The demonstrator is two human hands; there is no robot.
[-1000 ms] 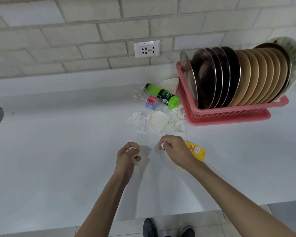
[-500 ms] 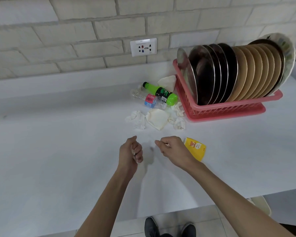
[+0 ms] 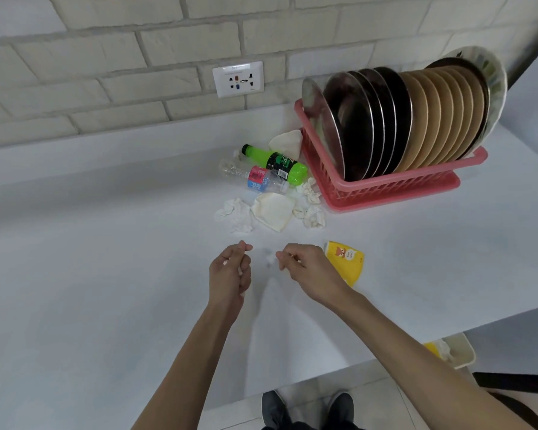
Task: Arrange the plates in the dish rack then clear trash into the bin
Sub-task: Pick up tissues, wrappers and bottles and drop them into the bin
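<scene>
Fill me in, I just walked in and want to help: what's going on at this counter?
A person is clearing trash. The plates already stand upright in the pink dish rack. The left hand grips a small white scrap; the right hand is curled beside it, its contents too blurred to tell. A green bottle, a clear bottle, crumpled tissues and a yellow packet lie on the counter, and the bin sits below its edge.
</scene>
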